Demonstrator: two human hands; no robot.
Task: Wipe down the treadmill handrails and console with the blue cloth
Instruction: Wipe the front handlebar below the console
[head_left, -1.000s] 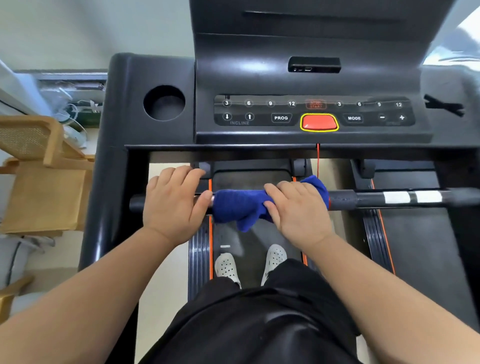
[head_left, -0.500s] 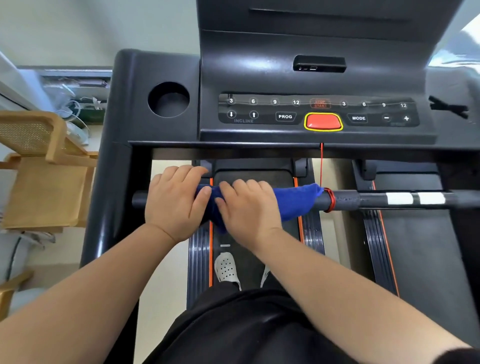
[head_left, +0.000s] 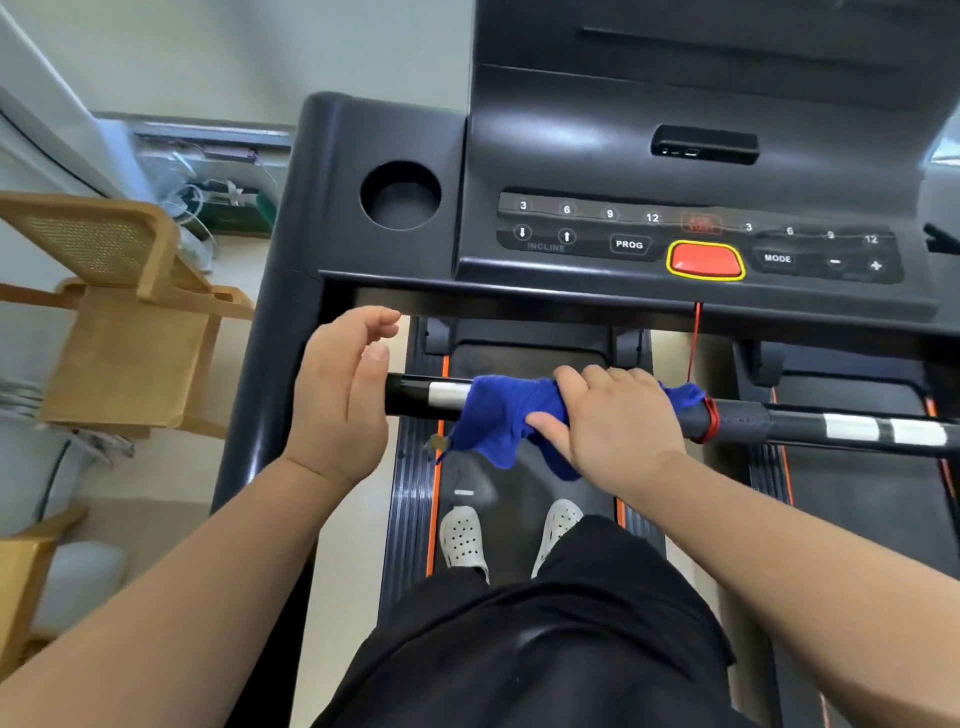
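A blue cloth (head_left: 498, 415) is wrapped over the black crossbar handrail (head_left: 779, 421) in the middle of the head view. My right hand (head_left: 613, 426) grips the bar through the cloth, and part of the cloth hangs below. My left hand (head_left: 343, 395) floats at the bar's left end with fingers apart, off the bar, and holds nothing. The black console (head_left: 675, 244), with its button row and a red stop button (head_left: 705, 260), lies just beyond the bar.
A round cup holder (head_left: 400, 195) sits at the console's left. A wooden chair (head_left: 119, 312) stands left of the treadmill. A red safety cord (head_left: 695, 338) hangs from the console to the bar. My white shoes (head_left: 462, 535) stand on the belt below.
My left hand has let go of the bar and opened. My right hand has slid the cloth to the right, uncovering a silver grip pad. The view has shifted left.
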